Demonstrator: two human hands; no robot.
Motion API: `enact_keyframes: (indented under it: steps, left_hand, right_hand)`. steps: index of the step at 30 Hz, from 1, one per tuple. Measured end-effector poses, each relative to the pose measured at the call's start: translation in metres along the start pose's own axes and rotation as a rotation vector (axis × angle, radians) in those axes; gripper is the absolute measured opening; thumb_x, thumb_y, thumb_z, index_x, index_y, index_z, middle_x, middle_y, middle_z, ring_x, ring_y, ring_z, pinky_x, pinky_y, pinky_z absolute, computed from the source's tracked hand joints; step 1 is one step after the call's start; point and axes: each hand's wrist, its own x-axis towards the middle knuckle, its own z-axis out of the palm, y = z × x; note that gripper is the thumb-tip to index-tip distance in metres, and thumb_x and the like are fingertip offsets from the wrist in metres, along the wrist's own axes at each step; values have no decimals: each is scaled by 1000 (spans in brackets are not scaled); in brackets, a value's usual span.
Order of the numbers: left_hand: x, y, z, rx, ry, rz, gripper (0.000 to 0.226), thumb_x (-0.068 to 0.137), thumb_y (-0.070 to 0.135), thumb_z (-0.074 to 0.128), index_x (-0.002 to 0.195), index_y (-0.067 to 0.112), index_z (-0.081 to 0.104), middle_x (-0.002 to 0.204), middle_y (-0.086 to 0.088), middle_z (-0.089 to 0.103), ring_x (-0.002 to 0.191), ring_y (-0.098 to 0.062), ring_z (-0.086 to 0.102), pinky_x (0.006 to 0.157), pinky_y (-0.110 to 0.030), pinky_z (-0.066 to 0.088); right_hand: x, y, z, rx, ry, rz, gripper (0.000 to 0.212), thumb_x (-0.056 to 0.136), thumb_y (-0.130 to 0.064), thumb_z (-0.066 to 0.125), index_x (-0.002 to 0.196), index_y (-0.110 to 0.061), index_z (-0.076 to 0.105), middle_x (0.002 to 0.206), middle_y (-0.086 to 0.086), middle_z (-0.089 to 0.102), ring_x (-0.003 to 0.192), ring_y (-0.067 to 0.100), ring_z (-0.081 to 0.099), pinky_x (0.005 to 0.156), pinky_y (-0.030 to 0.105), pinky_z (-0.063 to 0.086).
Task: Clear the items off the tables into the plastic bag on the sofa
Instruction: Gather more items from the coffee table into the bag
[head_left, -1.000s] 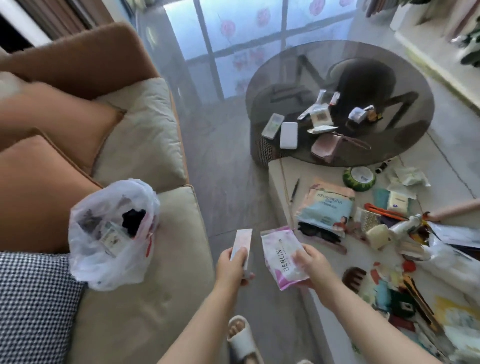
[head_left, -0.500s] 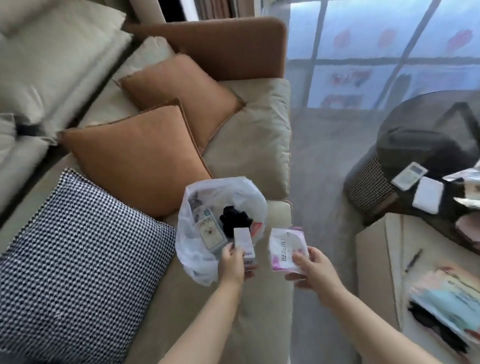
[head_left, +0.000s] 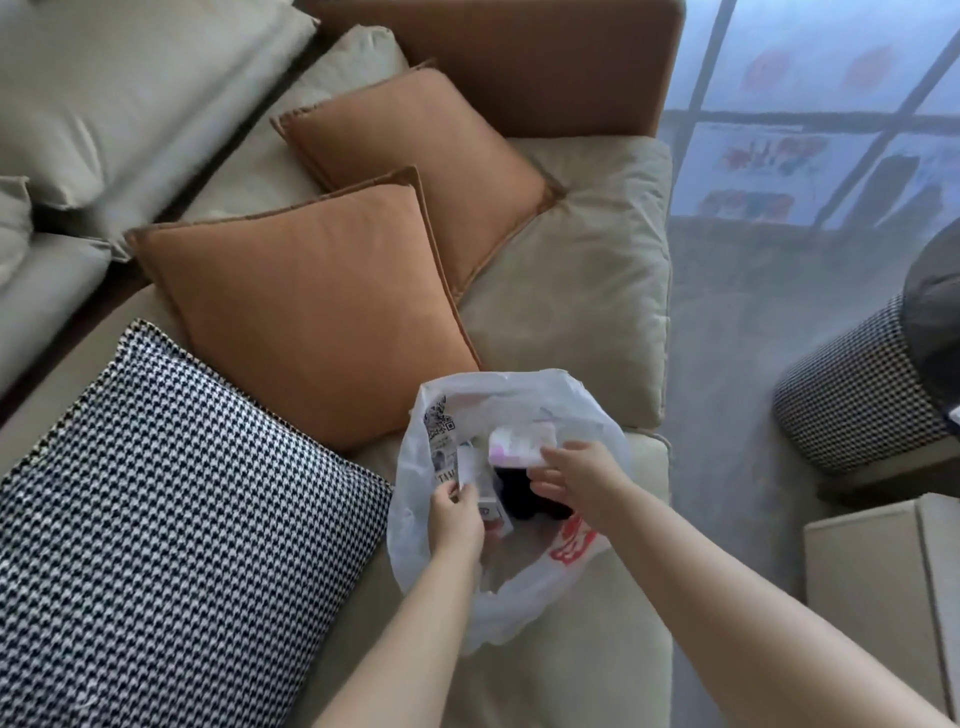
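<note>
Over the plastic bag (head_left: 524, 582) on the sofa (head_left: 582, 291), both hands are at the mouth: left hand (head_left: 457, 517) pinches a slim white box (head_left: 470, 467), right hand (head_left: 582, 483) pinches a white-and-pink packet (head_left: 519, 447) just inside the rim. Risk, as I judge it: the thin bag stands unsupported, so a drop against its soft wall could fold the mouth or tip it, spilling items onto the seat. Legible writing: "TAM" fragment and a QR code (head_left: 439, 423) on a card inside; red print (head_left: 571, 540) on the bag unreadable.
</note>
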Motion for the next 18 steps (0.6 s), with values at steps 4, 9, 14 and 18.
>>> enact_keyframes:
  steps: [4, 9, 14, 18]
  left_hand:
    - [11, -8, 12, -139, -36, -79, 38, 99, 6, 39, 135, 18, 46, 108, -13, 61, 83, -24, 61, 68, -32, 53]
    - [1, -22, 18, 19, -14, -39, 47, 94, -1, 40, 136, 21, 45, 105, -11, 64, 95, -31, 62, 85, -41, 53]
    - [-44, -16, 39, 102, -69, -6, 31, 94, 2, 44, 118, 18, 55, 104, -12, 60, 73, -20, 60, 62, -30, 49]
    - [-97, -24, 73, 197, -206, 90, 42, 90, 1, 48, 132, 7, 46, 87, -9, 61, 60, -17, 57, 59, -29, 44]
  right_hand:
    - [1, 13, -2, 48, -87, 36, 49, 97, -1, 42, 144, -2, 28, 111, 16, 57, 100, 31, 66, 82, 34, 56]
    - [-27, 37, -34, -69, -30, -19, 38, 91, -2, 53, 128, -2, 49, 103, 16, 59, 76, 18, 62, 59, 25, 55]
    - [-64, 53, -81, -73, 39, -37, 25, 91, -6, 55, 116, -4, 57, 93, 7, 63, 69, 13, 61, 63, 24, 52]
    - [-95, 71, -124, 3, 129, -54, 24, 92, -6, 55, 116, -4, 57, 94, 8, 61, 67, 13, 61, 59, 22, 50]
